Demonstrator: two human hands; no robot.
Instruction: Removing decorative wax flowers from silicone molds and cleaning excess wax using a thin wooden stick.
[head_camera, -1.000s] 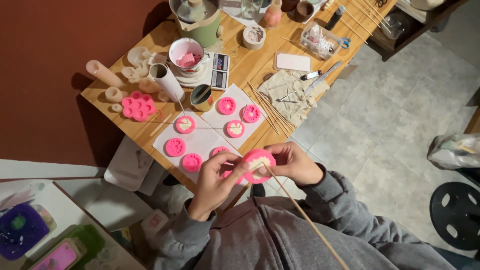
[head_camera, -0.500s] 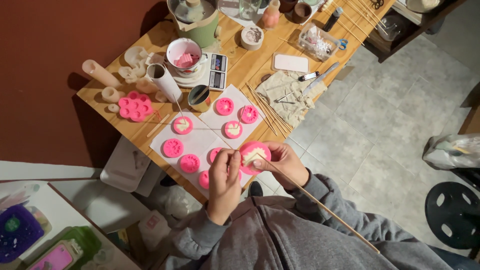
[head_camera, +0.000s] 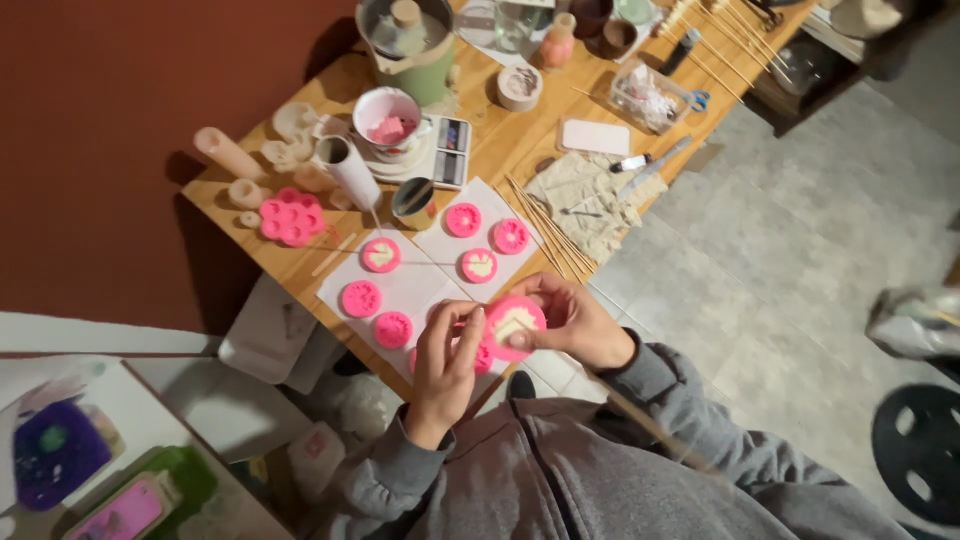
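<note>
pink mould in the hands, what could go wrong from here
1. The round pink silicone mould is held tilted between the left hand and right hand, past the table edge; if the pale filling is loose, it could fall to the floor.
2. The left hand hangs right over the filled moulds on the white paper; a slip could knock one.
3. The bundle of wooden skewers lies by the right hand and could be swept off.

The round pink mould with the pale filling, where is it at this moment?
In the head view the round pink mould is held between the left hand and the right hand, at the near edge of the wooden table.
</note>
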